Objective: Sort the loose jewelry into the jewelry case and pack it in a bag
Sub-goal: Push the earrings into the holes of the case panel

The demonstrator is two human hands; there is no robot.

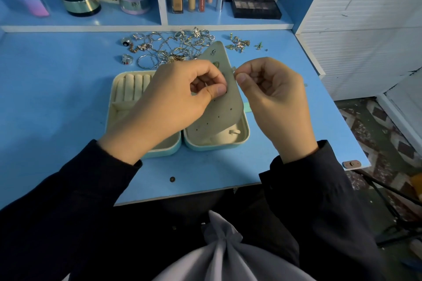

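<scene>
An open, rounded jewelry case (242,137), pale blue outside and cream inside, lies on the blue tabletop (57,98). Its left half holds cream padded ring rolls (134,84). From its right half a grey-green perforated flap (219,107) is lifted upright, with a couple of small studs near the flap's top.

The left hand (173,102) is above the case's middle and pinches the flap between thumb and curled fingers. The right hand (274,98), above the case's right edge, pinches a tiny pale piece (234,70) against the flap's rim; what that piece is cannot be told.

Behind the case is a tangled heap of silver and gold chains and rings (169,50), and further right behind it a small cluster of gold earrings (238,44). In front of the case, on the person's lap, rests a gathered grey cloth bag (228,255).
</scene>
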